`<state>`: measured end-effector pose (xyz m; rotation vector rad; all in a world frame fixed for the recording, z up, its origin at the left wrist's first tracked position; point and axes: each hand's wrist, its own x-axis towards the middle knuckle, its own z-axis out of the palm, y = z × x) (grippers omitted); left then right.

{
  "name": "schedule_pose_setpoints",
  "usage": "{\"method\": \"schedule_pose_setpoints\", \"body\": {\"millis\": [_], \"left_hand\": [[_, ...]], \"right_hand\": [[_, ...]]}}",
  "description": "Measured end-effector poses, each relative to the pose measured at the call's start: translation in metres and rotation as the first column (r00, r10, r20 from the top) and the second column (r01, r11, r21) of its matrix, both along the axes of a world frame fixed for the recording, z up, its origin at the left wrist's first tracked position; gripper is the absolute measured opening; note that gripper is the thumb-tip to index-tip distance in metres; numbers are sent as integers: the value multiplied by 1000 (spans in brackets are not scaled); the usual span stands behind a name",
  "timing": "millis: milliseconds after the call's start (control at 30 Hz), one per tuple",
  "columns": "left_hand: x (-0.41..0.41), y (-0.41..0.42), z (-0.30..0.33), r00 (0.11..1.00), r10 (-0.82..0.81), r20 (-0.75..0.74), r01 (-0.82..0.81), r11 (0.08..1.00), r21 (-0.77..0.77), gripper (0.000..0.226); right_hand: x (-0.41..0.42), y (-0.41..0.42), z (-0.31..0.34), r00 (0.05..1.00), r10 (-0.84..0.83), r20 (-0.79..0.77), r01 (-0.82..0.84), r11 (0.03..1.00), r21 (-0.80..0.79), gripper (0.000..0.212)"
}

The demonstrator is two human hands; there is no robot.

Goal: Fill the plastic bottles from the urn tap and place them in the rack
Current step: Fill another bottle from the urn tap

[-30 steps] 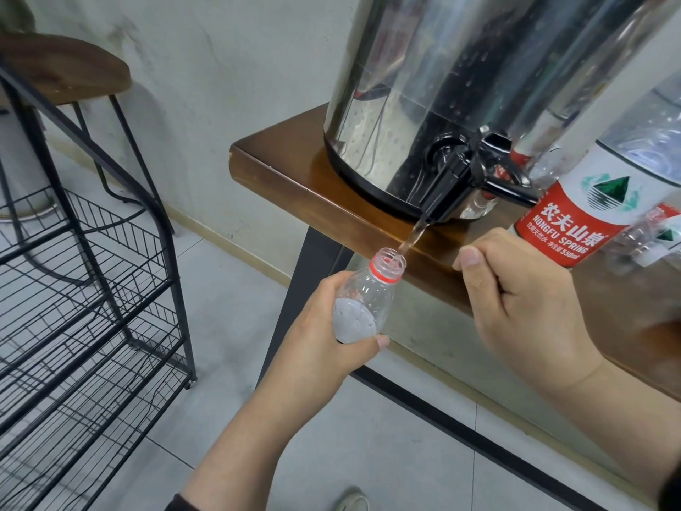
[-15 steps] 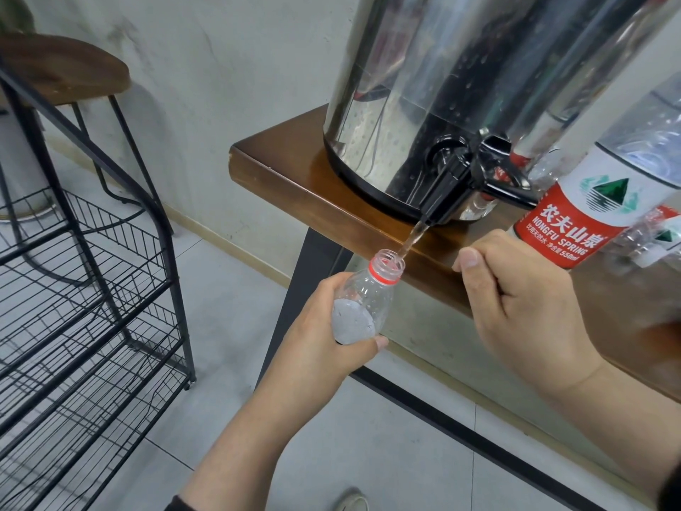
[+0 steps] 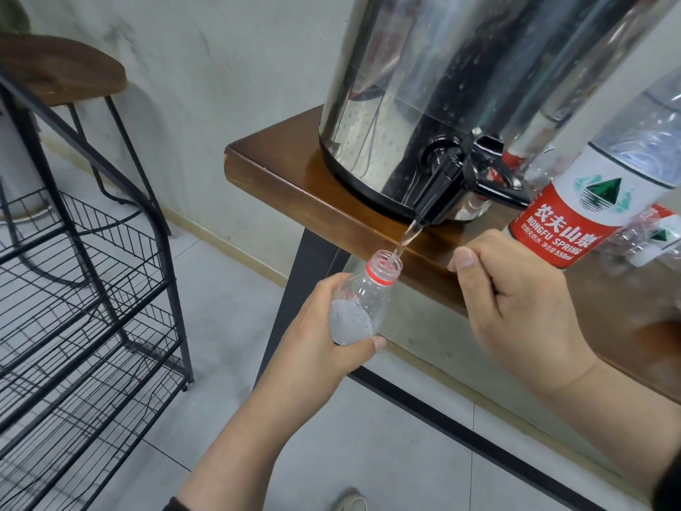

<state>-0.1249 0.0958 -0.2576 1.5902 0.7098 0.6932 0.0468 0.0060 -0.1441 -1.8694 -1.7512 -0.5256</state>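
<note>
My left hand (image 3: pixel 313 352) grips a small clear plastic bottle (image 3: pixel 365 300) with a red neck ring, tilted, its open mouth under the urn's black tap (image 3: pixel 440 189). A thin stream of water runs from the spout into the bottle, which is filled to about its shoulder. The steel urn (image 3: pixel 442 86) stands on the wooden table (image 3: pixel 294 178). My right hand (image 3: pixel 516 307) is curled into a fist just below the table's edge, right of the stream; nothing shows in it. The black wire rack (image 3: pixel 92 289) stands at the left.
A labelled Nongfu Spring bottle (image 3: pixel 578 212) stands on the table right of the tap, with more clear bottles (image 3: pixel 656 234) behind it. A wooden stool (image 3: pixel 55 68) stands at the back left. Grey floor tiles lie between rack and table.
Water keeps running into the bottle. Both hands hold nearly the same positions.
</note>
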Motion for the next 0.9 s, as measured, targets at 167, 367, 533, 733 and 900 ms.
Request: {"method": "schedule_pose_setpoints", "body": {"millis": [167,367,533,733,900], "left_hand": [[0,0,-1,1000,0,1,0,1000,-4,71],[1,0,0,1000,-1,2,1,1000,2,69],[0,0,0,1000,-4,5,4,1000,-6,69],[0,0,0,1000,-1,6,1,1000,10,68],[0,-1,0,1000,-2,21,1,1000,20,67]], "right_hand": [[0,-1,0,1000,-2,-2,2,1000,-7,37],[0,0,0,1000,-6,-4,6,1000,-5,36],[0,-1,0,1000,-16,-7,16,1000,-13,34],[0,0,0,1000,-8,-10,8,1000,-8,36],[1,1,0,1000,9,-19,-9,1000,-6,36]]}}
